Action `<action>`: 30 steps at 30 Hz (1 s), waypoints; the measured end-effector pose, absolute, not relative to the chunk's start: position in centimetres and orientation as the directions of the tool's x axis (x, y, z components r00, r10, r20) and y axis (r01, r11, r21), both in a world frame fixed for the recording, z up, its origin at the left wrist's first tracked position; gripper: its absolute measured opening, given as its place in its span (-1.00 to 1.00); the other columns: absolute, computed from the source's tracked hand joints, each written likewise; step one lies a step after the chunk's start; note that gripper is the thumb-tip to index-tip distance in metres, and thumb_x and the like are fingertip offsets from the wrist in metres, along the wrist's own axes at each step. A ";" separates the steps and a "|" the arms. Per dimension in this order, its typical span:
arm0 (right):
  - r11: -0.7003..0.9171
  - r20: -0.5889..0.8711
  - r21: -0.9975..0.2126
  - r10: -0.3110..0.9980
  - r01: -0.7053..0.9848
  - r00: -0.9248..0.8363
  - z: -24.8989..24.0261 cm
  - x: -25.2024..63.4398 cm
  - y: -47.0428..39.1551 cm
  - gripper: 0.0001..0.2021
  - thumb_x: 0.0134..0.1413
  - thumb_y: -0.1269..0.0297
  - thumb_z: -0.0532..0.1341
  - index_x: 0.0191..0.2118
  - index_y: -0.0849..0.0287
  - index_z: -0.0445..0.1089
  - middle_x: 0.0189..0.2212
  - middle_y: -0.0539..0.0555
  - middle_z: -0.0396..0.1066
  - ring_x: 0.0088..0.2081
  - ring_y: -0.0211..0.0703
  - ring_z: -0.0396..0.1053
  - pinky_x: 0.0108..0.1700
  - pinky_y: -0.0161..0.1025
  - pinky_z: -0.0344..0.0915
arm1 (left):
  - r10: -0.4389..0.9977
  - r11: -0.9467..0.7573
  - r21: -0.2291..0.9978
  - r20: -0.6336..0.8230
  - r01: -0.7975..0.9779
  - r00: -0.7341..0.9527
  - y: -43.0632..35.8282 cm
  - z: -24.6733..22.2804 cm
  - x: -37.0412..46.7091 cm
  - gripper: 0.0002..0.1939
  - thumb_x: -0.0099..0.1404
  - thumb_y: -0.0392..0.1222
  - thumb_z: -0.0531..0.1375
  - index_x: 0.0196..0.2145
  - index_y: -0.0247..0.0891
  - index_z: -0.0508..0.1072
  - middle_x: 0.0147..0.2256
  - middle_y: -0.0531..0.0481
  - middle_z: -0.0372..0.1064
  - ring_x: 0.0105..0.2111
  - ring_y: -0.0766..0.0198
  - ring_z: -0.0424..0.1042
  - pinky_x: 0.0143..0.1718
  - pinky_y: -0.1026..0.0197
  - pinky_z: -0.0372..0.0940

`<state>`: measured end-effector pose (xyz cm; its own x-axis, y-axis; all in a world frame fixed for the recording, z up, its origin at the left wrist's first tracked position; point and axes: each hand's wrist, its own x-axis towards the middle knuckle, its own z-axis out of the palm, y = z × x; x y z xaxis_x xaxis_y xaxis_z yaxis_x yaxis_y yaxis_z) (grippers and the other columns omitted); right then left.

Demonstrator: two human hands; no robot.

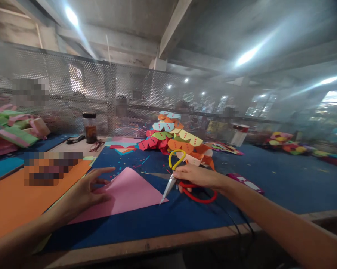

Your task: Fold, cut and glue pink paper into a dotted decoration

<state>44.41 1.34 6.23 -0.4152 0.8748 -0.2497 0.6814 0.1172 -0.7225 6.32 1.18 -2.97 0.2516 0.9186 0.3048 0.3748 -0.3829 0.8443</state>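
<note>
My right hand [189, 175] grips a pair of scissors [168, 188] with one yellow handle loop and one red one. Their pointed blades angle down to the left, with the tip over the right corner of a sheet of pink paper [129, 194]. The blades look nearly together. The pink sheet lies on the blue tabletop [123, 231], its far part raised in a bend or fold. At its left side is my left hand [94, 186], fingers spread and thumb apart; whether it presses on the paper I cannot tell.
Orange sheets [11, 201] lie at left. Behind the scissors rises a pile of coloured paper cutouts [171, 136]. A dark-lidded jar [90, 127], a white container [239, 135] and a purple item [245, 183] stand or lie around. A perforated metal screen [101, 89] runs along the back.
</note>
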 end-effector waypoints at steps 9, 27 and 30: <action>0.138 -0.334 -0.676 0.818 0.724 -0.468 4.8 45.0 1.0 -0.62 0.30 0.00 0.13 -0.45 0.16 0.24 -0.60 -0.01 0.42 -0.63 -0.37 0.18 -0.51 -0.34 0.09 | 0.942 -0.251 0.924 0.164 0.290 0.292 1.9 -3.0 5.8 -0.27 -0.03 0.01 0.51 0.10 -0.06 0.46 0.17 -0.20 0.43 0.11 -0.15 0.48 -0.02 -0.03 0.49; 0.049 -0.442 -0.750 0.704 0.659 -0.556 4.9 45.2 0.4 -0.55 0.19 -0.18 0.19 -0.41 0.16 0.27 -0.58 0.00 0.45 -0.55 -0.31 0.28 -0.46 -0.34 0.09 | 0.977 -0.178 0.962 0.149 0.205 0.151 1.7 -3.8 6.3 -0.15 -0.12 0.23 0.50 0.08 -0.14 0.44 0.10 -0.27 0.50 0.18 -0.22 0.41 -0.01 -0.11 0.49; 0.049 -0.454 -0.749 0.688 0.661 -0.567 5.0 45.1 0.1 -0.54 0.18 -0.18 0.21 -0.41 0.16 0.27 -0.58 -0.02 0.45 -0.56 -0.32 0.26 -0.45 -0.34 0.10 | 0.977 -0.190 0.954 0.162 0.233 0.136 1.7 -3.8 6.2 -0.19 -0.09 0.24 0.48 0.07 -0.13 0.45 0.04 -0.24 0.55 0.17 -0.20 0.43 -0.03 -0.08 0.50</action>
<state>45.14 0.08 5.00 -0.5665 0.6875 -0.4543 0.6605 0.0493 -0.7492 6.23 1.69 -3.75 0.1365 0.9774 0.1616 0.2332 -0.1903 0.9536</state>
